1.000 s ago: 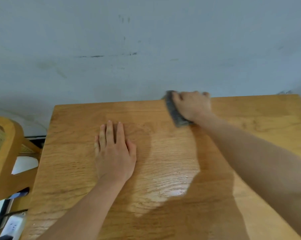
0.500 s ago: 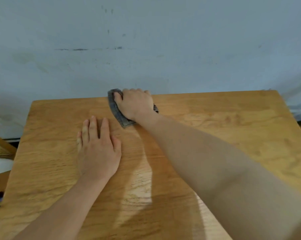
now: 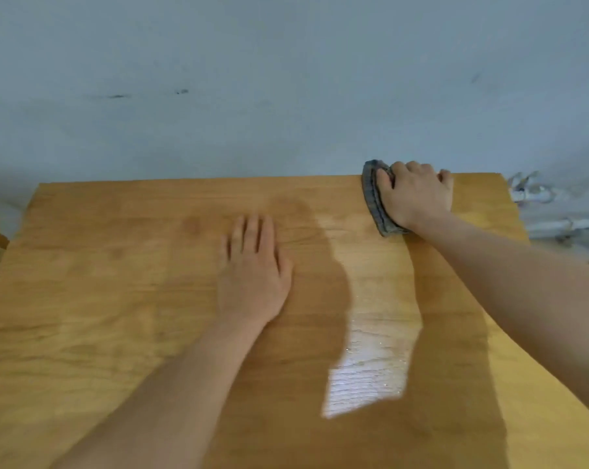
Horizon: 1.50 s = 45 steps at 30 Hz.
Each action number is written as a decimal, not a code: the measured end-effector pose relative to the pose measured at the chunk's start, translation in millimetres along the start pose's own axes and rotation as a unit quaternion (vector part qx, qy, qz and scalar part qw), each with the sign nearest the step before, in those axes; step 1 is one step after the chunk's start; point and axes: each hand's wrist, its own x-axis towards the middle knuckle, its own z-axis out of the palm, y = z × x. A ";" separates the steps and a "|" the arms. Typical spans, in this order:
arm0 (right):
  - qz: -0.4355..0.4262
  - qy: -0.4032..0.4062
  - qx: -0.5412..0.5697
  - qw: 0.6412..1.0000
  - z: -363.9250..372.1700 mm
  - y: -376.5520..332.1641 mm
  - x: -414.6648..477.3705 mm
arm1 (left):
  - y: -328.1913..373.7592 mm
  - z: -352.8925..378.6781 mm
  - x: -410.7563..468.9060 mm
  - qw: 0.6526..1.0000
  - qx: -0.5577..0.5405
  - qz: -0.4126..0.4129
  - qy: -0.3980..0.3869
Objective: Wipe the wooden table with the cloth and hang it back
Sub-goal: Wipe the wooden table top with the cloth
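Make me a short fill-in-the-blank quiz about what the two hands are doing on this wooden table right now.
1. The right hand presses a folded grey ____ onto the wooden table.
2. The left hand lies ____ on the tabletop, palm down, holding nothing.
3. The right hand works along the table's ____ edge, the one against the wall.
4. Of the two hands, the ____ one is nearer the table's middle.

Missing words: cloth; flat; far; left

Most of the cloth [image 3: 374, 201] lies hidden under the right hand [image 3: 416, 194]; only its left edge shows. The table [image 3: 117, 299] is cut off at the near, left and right edges. The left hand [image 3: 252, 275] is blurred.
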 end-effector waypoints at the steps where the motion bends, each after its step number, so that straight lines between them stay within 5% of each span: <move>1: 0.009 0.000 -0.001 1.000 -0.3 14.8 -1.2 | 39.3 10.0 -11.5 0.998 -0.007 0.051 -0.019; 5: 0.003 -0.001 0.008 1.000 -1.5 26.2 5.6 | 125.6 31.6 -45.3 0.990 0.003 0.123 -0.067; 12: -0.183 0.027 0.059 0.981 7.3 -39.2 -8.0 | 125.1 32.1 -46.3 0.992 0.036 0.091 -0.076; 20: 0.032 -0.039 0.049 0.998 -4.8 132.2 41.5 | 122.5 41.4 -46.4 0.993 0.038 0.095 -0.051; 25: 0.096 0.019 0.118 0.988 0.0 133.6 40.4 | 123.9 41.7 -43.5 0.993 0.040 0.094 -0.054; 33: 0.220 0.000 0.218 0.951 -2.8 141.8 12.3 | 123.0 41.1 -43.2 0.993 0.035 0.106 -0.042; 45: 0.266 -0.010 0.165 0.950 -9.5 139.8 -224.4 | 123.8 38.3 -42.7 0.993 0.025 0.109 -0.049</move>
